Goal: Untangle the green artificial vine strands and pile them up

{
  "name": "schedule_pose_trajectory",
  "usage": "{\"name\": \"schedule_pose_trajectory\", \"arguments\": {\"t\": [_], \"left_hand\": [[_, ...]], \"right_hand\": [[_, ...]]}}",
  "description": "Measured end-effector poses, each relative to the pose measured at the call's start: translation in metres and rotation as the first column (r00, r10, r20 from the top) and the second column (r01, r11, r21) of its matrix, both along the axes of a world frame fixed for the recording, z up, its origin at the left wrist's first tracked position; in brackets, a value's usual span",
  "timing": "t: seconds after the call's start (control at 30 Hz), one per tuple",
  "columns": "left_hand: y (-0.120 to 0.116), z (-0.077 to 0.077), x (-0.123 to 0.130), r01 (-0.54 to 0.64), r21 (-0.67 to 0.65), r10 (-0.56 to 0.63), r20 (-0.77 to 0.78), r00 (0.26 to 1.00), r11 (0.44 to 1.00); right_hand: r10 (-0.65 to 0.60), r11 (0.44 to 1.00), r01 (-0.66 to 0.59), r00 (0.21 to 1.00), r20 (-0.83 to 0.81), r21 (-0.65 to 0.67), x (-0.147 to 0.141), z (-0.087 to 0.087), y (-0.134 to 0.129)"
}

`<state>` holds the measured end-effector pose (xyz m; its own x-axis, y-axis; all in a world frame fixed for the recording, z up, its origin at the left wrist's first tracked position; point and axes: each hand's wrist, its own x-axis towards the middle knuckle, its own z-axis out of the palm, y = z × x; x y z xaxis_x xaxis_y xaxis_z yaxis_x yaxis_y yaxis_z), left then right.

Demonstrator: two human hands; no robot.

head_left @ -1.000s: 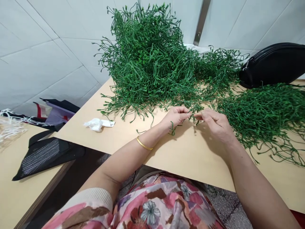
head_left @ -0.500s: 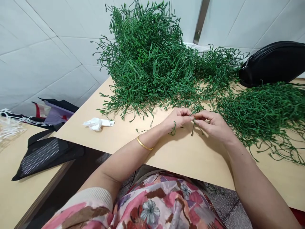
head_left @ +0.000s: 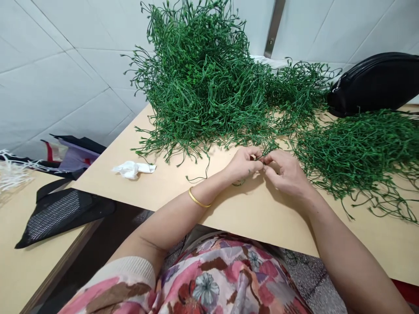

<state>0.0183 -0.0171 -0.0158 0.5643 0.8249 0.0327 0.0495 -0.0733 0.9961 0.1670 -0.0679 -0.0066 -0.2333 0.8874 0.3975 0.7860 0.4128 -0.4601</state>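
Observation:
My left hand [head_left: 244,165], with a gold bangle [head_left: 198,198] at the wrist, pinches a thin green stem whose end shows under the palm. The fingertips of my right hand [head_left: 284,172] meet those of the left and are closed on the same small green strand; its detail is mostly hidden by the fingers. Just beyond both hands rises a large tangled heap of green stems [head_left: 209,91]. A second, lower pile of green stems [head_left: 356,152] lies to the right of my right hand.
A crumpled white tissue [head_left: 131,169] and a loose stem lie left on the wooden table [head_left: 173,218]. A black bag [head_left: 376,85] stands at the back right. Black mesh pieces [head_left: 55,213] and white strands [head_left: 15,176] are on the left-hand table. A tiled wall is behind.
My fingertips have drawn closer together and my right hand has shifted slightly left. The stem ends that hung below the fingers are now mostly out of sight.

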Motion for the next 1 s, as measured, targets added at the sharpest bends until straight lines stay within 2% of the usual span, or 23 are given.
{"name": "schedule_pose_trajectory", "arguments": {"t": [0.1, 0.2, 0.33, 0.47, 0.6, 0.67, 0.73, 0.87, 1.0], "left_hand": [[0.003, 0.005, -0.001, -0.026, -0.13, 0.039, 0.097, 0.995, 0.991], [0.005, 0.009, -0.002, -0.061, -0.174, 0.081, 0.109, 0.991, 0.983], [0.005, 0.01, -0.002, -0.057, -0.352, 0.133, 0.195, 0.972, 0.934], [0.008, 0.008, -0.004, 0.035, -0.479, 0.097, 0.248, 0.964, 0.877], [0.01, 0.007, -0.005, 0.159, -0.583, 0.024, 0.293, 0.956, 0.797], [0.009, 0.007, -0.004, 0.187, -0.601, 0.001, 0.298, 0.954, 0.777], [0.008, 0.006, -0.003, 0.18, -0.588, -0.006, 0.286, 0.958, 0.789], [0.004, 0.004, -0.001, 0.123, -0.497, 0.0, 0.24, 0.971, 0.859], [0.003, 0.005, 0.0, 0.064, -0.426, 0.01, 0.169, 0.986, 0.902]], "right_hand": [[-0.057, 0.998, 0.06, 0.993, -0.103, 0.022, -0.006, 0.0, 0.0], [-0.074, 0.996, 0.078, 0.994, -0.084, 0.046, -0.01, -0.001, -0.002], [-0.126, 0.983, 0.132, 0.991, -0.055, 0.125, -0.012, -0.003, -0.002], [-0.038, 0.987, 0.045, 0.998, -0.053, 0.153, -0.007, -0.006, -0.001], [0.034, 0.974, -0.044, 0.998, 0.047, 0.224, -0.001, -0.006, 0.002], [0.054, 0.963, -0.073, 0.995, 0.08, 0.259, 0.001, -0.005, 0.002], [0.06, 0.959, -0.077, 0.996, 0.071, 0.273, 0.001, -0.005, 0.002], [0.042, 0.961, -0.042, 0.999, 0.007, 0.272, 0.0, -0.006, 0.002], [0.028, 0.945, -0.026, 1.0, -0.002, 0.326, -0.001, -0.008, 0.003]]}}
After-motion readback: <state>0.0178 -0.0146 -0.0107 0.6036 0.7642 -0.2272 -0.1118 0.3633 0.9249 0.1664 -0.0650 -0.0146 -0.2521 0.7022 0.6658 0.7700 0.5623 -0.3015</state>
